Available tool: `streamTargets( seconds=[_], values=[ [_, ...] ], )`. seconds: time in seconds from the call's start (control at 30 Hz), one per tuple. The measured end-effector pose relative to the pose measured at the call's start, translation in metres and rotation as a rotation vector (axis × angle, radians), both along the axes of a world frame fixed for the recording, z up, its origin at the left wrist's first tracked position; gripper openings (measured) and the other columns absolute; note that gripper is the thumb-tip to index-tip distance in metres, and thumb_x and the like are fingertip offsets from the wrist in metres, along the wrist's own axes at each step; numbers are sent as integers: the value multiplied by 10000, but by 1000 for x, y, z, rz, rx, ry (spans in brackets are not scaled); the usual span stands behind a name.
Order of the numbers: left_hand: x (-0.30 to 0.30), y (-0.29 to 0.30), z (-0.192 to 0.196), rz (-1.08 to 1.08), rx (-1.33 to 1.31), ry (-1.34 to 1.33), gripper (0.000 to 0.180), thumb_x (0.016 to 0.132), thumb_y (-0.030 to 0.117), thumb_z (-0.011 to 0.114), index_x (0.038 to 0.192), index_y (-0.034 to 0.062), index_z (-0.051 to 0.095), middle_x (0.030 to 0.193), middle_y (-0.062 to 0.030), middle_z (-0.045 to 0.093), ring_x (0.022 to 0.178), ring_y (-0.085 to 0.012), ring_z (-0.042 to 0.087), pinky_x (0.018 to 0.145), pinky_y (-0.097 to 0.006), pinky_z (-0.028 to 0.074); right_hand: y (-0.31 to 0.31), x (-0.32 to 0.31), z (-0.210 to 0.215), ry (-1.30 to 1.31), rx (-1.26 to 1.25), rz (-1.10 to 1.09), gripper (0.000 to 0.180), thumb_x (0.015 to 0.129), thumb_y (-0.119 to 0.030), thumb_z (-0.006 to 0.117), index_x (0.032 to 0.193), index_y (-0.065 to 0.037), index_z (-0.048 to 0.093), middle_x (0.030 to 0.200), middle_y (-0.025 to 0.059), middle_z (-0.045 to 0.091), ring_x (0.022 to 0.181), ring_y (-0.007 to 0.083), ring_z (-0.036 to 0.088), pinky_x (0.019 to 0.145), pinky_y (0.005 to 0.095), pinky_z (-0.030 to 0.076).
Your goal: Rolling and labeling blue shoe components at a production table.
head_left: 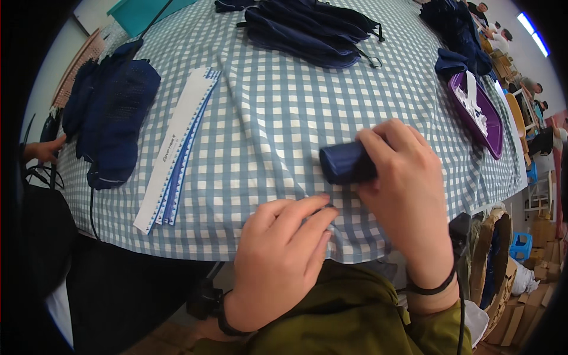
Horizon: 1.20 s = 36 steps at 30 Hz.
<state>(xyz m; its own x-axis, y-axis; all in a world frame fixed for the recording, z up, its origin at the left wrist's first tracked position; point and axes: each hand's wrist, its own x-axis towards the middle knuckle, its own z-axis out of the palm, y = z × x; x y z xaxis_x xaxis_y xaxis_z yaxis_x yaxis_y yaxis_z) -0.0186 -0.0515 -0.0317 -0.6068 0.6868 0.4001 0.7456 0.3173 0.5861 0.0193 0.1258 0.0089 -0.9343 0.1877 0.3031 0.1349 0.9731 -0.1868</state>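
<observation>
A small navy bundle of cloth (346, 163), folded or rolled up and slightly blurred, is gripped in my right hand (405, 171) over the checked tablecloth. Its left end sticks out from between my thumb and fingers; the rest is hidden under the hand. Near the front edge of the table, my left hand (284, 254) rests with its fingers stretched toward the bundle, their tips by the cloth and apart from it. I see nothing held in that hand.
White printed paper strips with blue edging (177, 142) lie at left, beside a stack of navy fabric (115, 112). Dark pouches (307, 32) sit at the far side. A purple tray (485, 121) holds white slips. Another person's hand (47, 151) shows far left.
</observation>
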Motion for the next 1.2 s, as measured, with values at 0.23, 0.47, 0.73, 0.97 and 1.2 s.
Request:
streamTargets(
  seconds=[0.23,0.47,0.73,0.97,1.2],
  values=[
    [3,-1,3,24,52,-36,254,754,46,701,1006,73,721,1109,-39,689,915,-252,597,790,-363,483,25,35,14,54,-344,28,449,544,23,712,991,1,683,921,103,656,801,250,661,678,315,527],
    [6,-1,4,50,48,-34,231,750,33,691,975,76,718,1079,-48,689,904,-257,600,792,-366,475,27,55,-9,168,-975,-12,500,683,22,666,1175,74,596,943,54,639,848,94,622,711,247,521],
    [14,-12,-5,96,411,-115,208,767,-27,648,972,8,639,977,-121,654,903,-226,599,817,-311,476,30,64,-8,252,-1774,110,666,789,-197,685,1363,61,467,1026,68,650,933,144,644,846,281,525],
    [48,-11,2,104,693,-393,66,855,-42,581,906,-11,554,931,-82,544,776,-99,522,667,-208,434,17,80,-15,144,-2422,251,575,880,-218,649,1354,40,453,1066,81,637,950,177,655,883,356,542],
    [85,8,5,-128,661,-529,798,826,455,768,1343,-37,411,1198,-193,545,1005,-221,589,831,-322,516,-43,97,-19,433,-2193,216,460,760,-36,669,1199,-3,537,1064,56,634,979,162,623,925,326,475]
  ],
)
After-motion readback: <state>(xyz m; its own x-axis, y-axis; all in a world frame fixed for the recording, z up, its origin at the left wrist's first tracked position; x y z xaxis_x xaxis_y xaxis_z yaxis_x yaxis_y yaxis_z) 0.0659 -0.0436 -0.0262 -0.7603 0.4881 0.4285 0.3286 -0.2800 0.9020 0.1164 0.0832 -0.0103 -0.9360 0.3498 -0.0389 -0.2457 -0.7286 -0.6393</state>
